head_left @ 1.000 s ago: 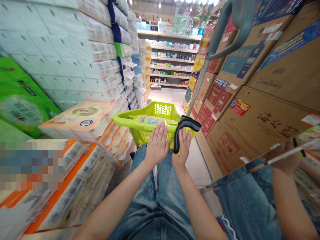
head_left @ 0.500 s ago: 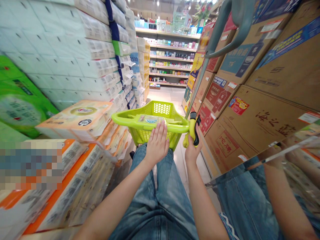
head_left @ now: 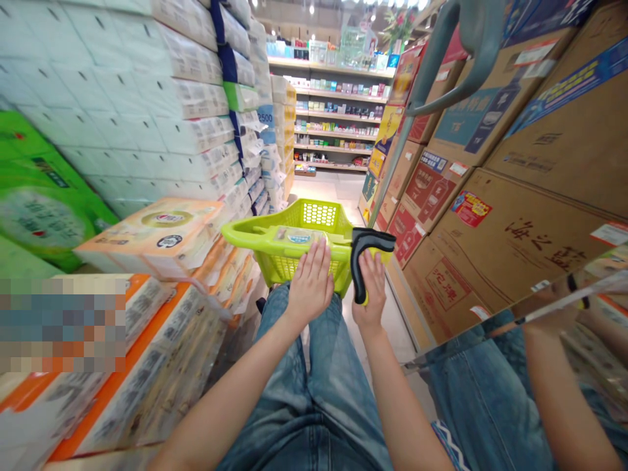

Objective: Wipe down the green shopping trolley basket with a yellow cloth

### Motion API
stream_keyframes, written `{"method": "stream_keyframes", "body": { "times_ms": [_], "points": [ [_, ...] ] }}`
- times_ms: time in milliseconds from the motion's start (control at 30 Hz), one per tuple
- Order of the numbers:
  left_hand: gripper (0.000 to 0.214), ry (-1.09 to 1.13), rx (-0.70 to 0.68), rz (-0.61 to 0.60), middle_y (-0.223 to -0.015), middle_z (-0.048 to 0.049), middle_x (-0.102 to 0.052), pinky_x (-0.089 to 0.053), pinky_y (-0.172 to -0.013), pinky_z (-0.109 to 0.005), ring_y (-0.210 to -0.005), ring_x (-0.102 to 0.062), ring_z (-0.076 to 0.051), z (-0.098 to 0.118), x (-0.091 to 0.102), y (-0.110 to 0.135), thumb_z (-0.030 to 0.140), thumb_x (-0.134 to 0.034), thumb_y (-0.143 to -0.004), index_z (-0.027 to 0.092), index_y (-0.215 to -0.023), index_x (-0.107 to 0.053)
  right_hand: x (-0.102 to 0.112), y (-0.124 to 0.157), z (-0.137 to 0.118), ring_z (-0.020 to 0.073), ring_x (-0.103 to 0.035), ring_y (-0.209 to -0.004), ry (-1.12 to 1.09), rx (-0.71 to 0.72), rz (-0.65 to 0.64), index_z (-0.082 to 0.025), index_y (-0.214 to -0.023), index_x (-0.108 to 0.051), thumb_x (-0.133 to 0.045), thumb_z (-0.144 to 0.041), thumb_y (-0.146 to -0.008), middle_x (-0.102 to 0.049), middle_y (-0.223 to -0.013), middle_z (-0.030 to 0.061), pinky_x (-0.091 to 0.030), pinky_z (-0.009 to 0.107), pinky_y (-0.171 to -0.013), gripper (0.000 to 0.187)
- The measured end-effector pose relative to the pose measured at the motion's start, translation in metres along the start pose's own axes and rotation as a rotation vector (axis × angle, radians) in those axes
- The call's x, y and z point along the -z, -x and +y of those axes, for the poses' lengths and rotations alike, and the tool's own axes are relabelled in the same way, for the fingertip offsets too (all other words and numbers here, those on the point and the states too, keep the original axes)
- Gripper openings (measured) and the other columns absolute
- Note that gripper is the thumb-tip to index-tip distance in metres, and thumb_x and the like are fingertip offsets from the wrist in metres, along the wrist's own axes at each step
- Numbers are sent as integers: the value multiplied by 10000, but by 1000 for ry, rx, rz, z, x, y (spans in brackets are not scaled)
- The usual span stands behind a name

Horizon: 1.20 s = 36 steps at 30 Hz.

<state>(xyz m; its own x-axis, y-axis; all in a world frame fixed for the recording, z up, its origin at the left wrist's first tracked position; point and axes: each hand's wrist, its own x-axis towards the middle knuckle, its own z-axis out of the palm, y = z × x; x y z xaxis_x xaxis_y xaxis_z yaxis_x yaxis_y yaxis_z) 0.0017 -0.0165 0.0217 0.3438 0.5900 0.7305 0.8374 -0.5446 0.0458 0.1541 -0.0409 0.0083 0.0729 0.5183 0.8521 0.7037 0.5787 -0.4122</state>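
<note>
A lime green shopping basket (head_left: 314,216) stands on the aisle floor just beyond my knees. My left hand (head_left: 311,280) lies flat on its near rim, fingers stretched out and together. My right hand (head_left: 371,288) is wrapped round the basket's black and green handle (head_left: 364,260), which angles over the right corner of the basket. A flat packaged item (head_left: 294,235) lies at the near edge of the basket under my left fingertips.
Stacked packs of tissue paper (head_left: 161,111) wall the left side, with orange packs (head_left: 147,366) low beside my leg. Brown cartons (head_left: 520,196) are piled along the right. A grey pole handle (head_left: 441,72) rises at the upper right. Shelves (head_left: 333,118) close the aisle's far end.
My right hand swung the handle out to the basket's right side, then brought it back in over the right corner. My left hand stayed on the rim.
</note>
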Motion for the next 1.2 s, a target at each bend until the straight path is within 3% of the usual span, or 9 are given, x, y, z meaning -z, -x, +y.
{"method": "stream_keyframes", "body": {
  "times_ms": [100, 200, 400, 533, 633, 733, 833, 1067, 1200],
  "points": [
    [696, -12, 3, 3, -1606, -152, -209, -186, -1210, -435, -1510, -105, -248, 2, 0, -1, 237, -375, -946, 69, -1551, -77, 3, -9, 10, 242, -320, -1455, -162, -197, 195, -260, -1475, -398, -437, -253, -949, -419, -1530, 59, -258, 551, -1192, 527],
    [700, -3, 17, 13, -1606, -157, -204, -190, -1209, -445, -1509, -102, -256, 4, -2, 0, 236, -377, -943, 70, -1551, -73, -4, -13, 2, 238, -326, -1452, -185, -277, 241, -259, -1492, -363, -431, -269, -957, -404, -1539, 59, -266, 550, -1190, 539],
    [687, 6, -6, 16, -1607, -164, -206, -184, -1207, -439, -1511, -88, -259, 0, -3, 1, 211, -369, -933, 56, -1547, -102, -14, 2, -25, 261, -196, -1497, 49, -11, -111, -264, -1521, -302, -382, -256, -942, -386, -1551, 53, -156, 594, -1204, 584],
    [680, -13, -8, 1, -1603, -162, -225, -182, -1207, -433, -1511, -99, -253, -2, -2, 1, 225, -380, -940, 61, -1546, -121, -2, 4, -16, 260, -239, -1486, 61, 39, -178, -255, -1519, -310, -385, -256, -930, -403, -1541, 57, -187, 575, -1204, 594],
    [685, -30, -6, 0, -1603, -159, -223, -182, -1207, -428, -1512, -96, -248, 0, -2, 1, 233, -390, -944, 62, -1547, -112, 8, -3, 0, 262, -261, -1478, -15, -41, -29, -254, -1491, -375, -413, -259, -941, -417, -1531, 61, -197, 581, -1204, 551],
    [697, -34, -4, 15, -1603, -165, -216, -176, -1209, -434, -1513, -83, -253, 2, -2, 0, 232, -394, -942, 52, -1546, -98, 8, -13, 9, 252, -345, -1443, -167, -261, 172, -248, -1481, -390, -434, -280, -958, -430, -1520, 68, -283, 555, -1184, 526],
    [699, -34, 5, 24, -1603, -167, -215, -179, -1208, -439, -1512, -83, -257, 3, -4, 0, 226, -392, -941, 51, -1547, -89, 2, -20, 4, 244, -357, -1437, -193, -321, 220, -241, -1490, -371, -424, -290, -963, -418, -1527, 71, -297, 541, -1181, 531],
    [679, -18, -7, 28, -1614, -144, -201, -208, -1202, -437, -1512, -81, -252, -3, -8, 3, 188, -351, -931, 82, -1552, -98, -15, -6, -35, 258, -206, -1496, 98, 9, -147, -237, -1524, -296, -383, -250, -915, -411, -1536, 62, -160, 570, -1209, 615],
    [687, -29, -21, 11, -1608, -161, -214, -197, -1203, -435, -1512, -90, -256, -4, -5, 2, 202, -363, -927, 55, -1547, -106, -8, 2, -25, 244, -256, -1481, 100, 76, -209, -235, -1519, -309, -380, -218, -901, -434, -1522, 62, -193, 532, -1210, 623]
  ]
}}
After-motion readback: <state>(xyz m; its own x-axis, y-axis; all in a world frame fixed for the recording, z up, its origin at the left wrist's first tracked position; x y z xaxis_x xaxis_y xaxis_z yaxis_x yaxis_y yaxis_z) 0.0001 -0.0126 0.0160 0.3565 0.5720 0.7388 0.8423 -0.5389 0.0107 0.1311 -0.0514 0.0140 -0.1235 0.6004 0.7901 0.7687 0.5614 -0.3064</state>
